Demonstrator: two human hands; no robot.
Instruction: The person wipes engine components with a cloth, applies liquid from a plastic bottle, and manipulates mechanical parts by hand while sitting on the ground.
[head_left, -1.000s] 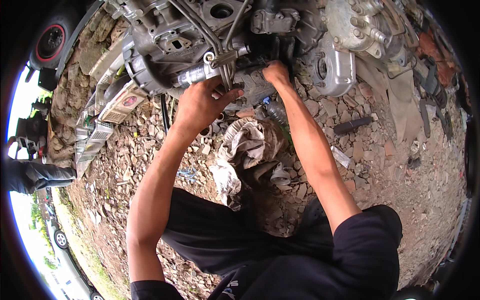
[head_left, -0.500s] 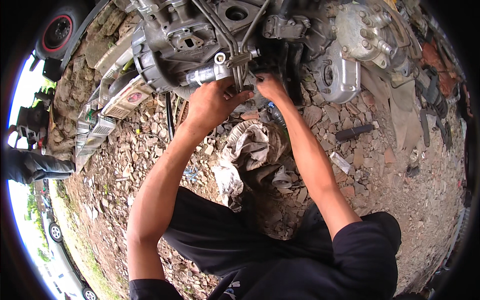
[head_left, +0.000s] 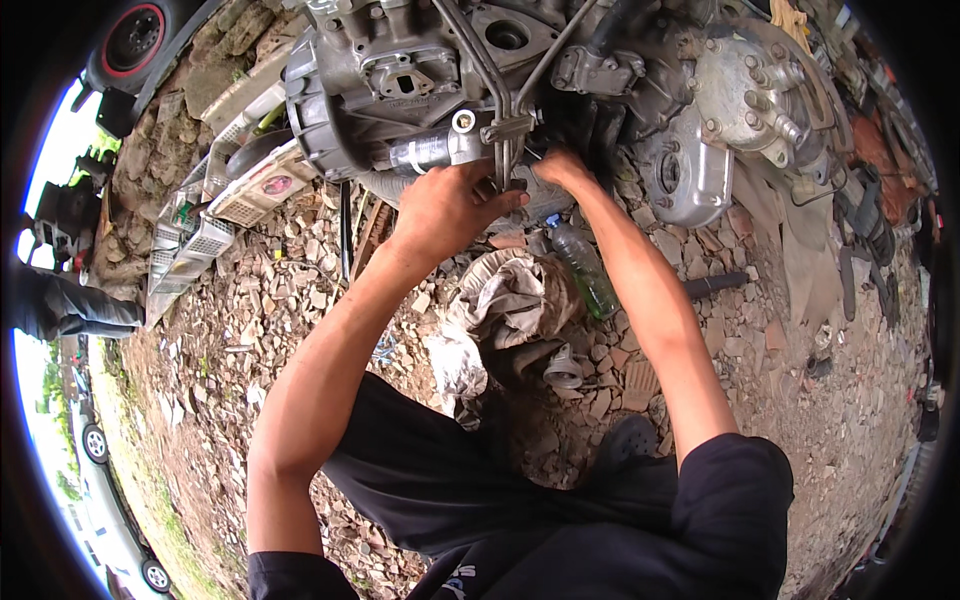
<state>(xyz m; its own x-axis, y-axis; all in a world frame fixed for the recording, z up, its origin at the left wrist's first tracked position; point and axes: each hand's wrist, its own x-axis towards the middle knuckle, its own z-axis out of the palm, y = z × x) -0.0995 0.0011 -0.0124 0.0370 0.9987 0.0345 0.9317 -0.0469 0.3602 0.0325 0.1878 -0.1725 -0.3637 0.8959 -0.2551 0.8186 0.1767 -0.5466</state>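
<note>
A greasy grey engine [head_left: 420, 75] lies at the top of the view, with bent metal pipes [head_left: 503, 100] running down its front through a small clamp bracket [head_left: 508, 129]. My left hand [head_left: 448, 208] is closed around the lower ends of these pipes, thumb across the front, its other fingers partly hidden behind. A silver cylindrical part [head_left: 425, 152] sits just above that hand. Right of the pipes, my right hand [head_left: 562, 168] is closed low against the engine. A thin bright piece shows at its fingertips, too small to name.
A dirty crumpled cloth [head_left: 515, 295], a clear plastic bottle [head_left: 583, 265] and a small translucent cup [head_left: 564, 368] lie on rubble between my arms. A pale plastic crate [head_left: 265, 185] is at the left, a round metal housing [head_left: 745, 90] at the right. Someone's trousered leg [head_left: 85, 305] shows far left.
The view has shifted, so the engine appears slightly lower and further right. More of the bottle shows beside my right forearm. Both hands keep about the same places on the engine.
</note>
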